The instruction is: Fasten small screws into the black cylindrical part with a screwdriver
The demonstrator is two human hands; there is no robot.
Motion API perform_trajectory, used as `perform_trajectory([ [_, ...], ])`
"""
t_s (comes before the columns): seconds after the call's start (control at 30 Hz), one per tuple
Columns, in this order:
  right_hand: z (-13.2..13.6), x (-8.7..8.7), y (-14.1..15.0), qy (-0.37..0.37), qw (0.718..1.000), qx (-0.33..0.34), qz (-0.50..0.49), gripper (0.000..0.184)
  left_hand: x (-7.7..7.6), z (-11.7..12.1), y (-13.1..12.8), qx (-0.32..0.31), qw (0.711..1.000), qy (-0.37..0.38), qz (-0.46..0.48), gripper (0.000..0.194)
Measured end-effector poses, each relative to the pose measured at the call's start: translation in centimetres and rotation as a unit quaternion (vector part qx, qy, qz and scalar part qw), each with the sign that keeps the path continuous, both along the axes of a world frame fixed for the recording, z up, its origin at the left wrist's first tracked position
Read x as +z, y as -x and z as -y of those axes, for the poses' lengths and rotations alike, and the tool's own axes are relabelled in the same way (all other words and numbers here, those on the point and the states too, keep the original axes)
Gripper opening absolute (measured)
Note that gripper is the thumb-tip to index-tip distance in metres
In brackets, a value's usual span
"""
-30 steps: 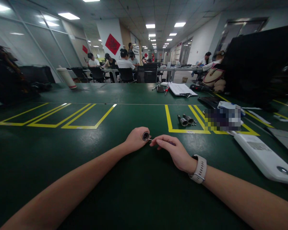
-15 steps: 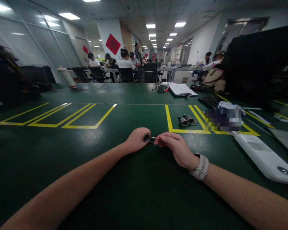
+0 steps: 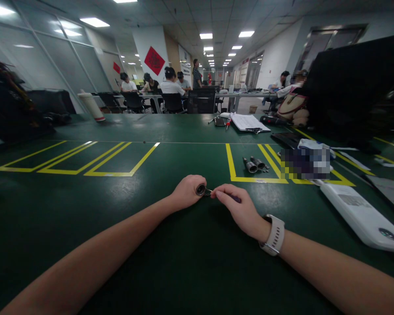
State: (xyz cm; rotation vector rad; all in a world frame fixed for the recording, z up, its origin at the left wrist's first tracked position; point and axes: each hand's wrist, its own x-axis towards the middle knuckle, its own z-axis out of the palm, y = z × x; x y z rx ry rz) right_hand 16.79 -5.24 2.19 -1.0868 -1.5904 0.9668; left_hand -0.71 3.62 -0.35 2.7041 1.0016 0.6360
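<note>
My left hand [image 3: 188, 192] is closed round a hollow metal cylinder [image 3: 200, 190], its round open end turned toward me. Opposite it, my right hand [image 3: 238, 204] pinches a slim tool with a dark handle [image 3: 235, 198], probably a small screwdriver. Its thin metal shaft [image 3: 209, 190] reaches left to the cylinder's side; the exact contact at the tip is too small to make out. Just below the shaft, some tiny ring-like pieces [image 3: 207, 195] show by my left fingers. A pale watch is on my right wrist.
Two stemmed metal cylinders [image 3: 255, 164] and several tiny parts [image 3: 265, 169] lie inside a yellow-taped box on the green table [image 3: 184, 253]. To the right are a white device [image 3: 364, 216] and cloth [image 3: 315, 146]. A clipboard [image 3: 249, 122] lies farther back; a white bottle [image 3: 92, 106] stands left.
My right hand has rolled over, and the tool's dark handle now shows behind its fingers. The left hand and cylinder have hardly moved. A person in the background has shifted right.
</note>
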Motion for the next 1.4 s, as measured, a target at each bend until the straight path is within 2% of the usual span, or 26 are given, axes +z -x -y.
perform_trajectory([
  [0.07, 0.0, 0.0, 0.0, 0.005, 1.0, -0.004, 0.002, 0.018, 0.0, 0.0, 0.0, 0.0, 1.0, -0.008, -0.008, 0.006],
  [0.17, -0.4, -0.4, -0.2, 0.064, 0.994, 0.022, -0.08, 0.018, 0.1, 0.1, 0.1, -0.006, 1.0, -0.006, -0.005, 0.005],
  [0.3, -1.1, -1.0, -0.5, 0.159, 0.96, 0.044, -0.227, 0.016, 0.2, 0.2, 0.2, -0.018, 0.999, 0.01, 0.024, 0.006],
  [0.43, -1.4, -1.0, -0.6, 0.213, 0.936, 0.069, -0.273, 0.018, 0.2, 0.2, 0.1, -0.032, 0.998, 0.034, 0.049, 0.007],
  [0.53, -1.4, -1.2, -0.5, 0.206, 0.937, 0.067, -0.275, 0.018, 0.1, 0.1, 0.1, -0.026, 0.997, 0.031, 0.058, 0.008],
  [0.67, -1.2, -1.5, -0.4, 0.144, 0.955, 0.041, -0.254, 0.017, 0.0, 0.0, 0.1, -0.009, 0.999, 0.017, 0.05, 0.007],
  [0.83, -0.4, -0.7, -0.2, 0.046, 0.995, 0.012, -0.093, 0.018, -0.1, -0.1, 0.1, 0.011, 1.0, -0.021, 0.014, 0.004],
  [0.93, 0.0, -0.1, 0.0, 0.033, 0.999, 0.014, -0.022, 0.017, -0.2, -0.1, 0.1, -0.001, 0.999, -0.042, -0.012, 0.005],
  [1.0, -0.1, -0.1, 0.0, 0.05, 0.998, 0.024, -0.043, 0.017, -0.1, 0.0, 0.1, -0.01, 0.999, -0.045, -0.018, 0.005],
  [1.07, -0.4, -0.4, -0.1, 0.084, 0.991, 0.032, -0.104, 0.017, 0.0, 0.1, 0.1, -0.016, 0.999, -0.042, -0.016, 0.005],
  [1.2, -1.1, -1.0, -0.5, 0.165, 0.959, 0.044, -0.226, 0.017, 0.1, 0.2, 0.1, -0.026, 0.999, -0.027, 0.011, 0.006],
  [1.3, -1.5, -1.2, -0.7, 0.203, 0.941, 0.06, -0.266, 0.018, 0.1, 0.2, 0.1, -0.027, 0.999, -0.009, 0.038, 0.007],
  [1.4, -1.5, -1.4, -0.6, 0.212, 0.935, 0.061, -0.279, 0.018, 0.1, 0.0, 0.1, -0.021, 0.999, -0.003, 0.043, 0.007],
])
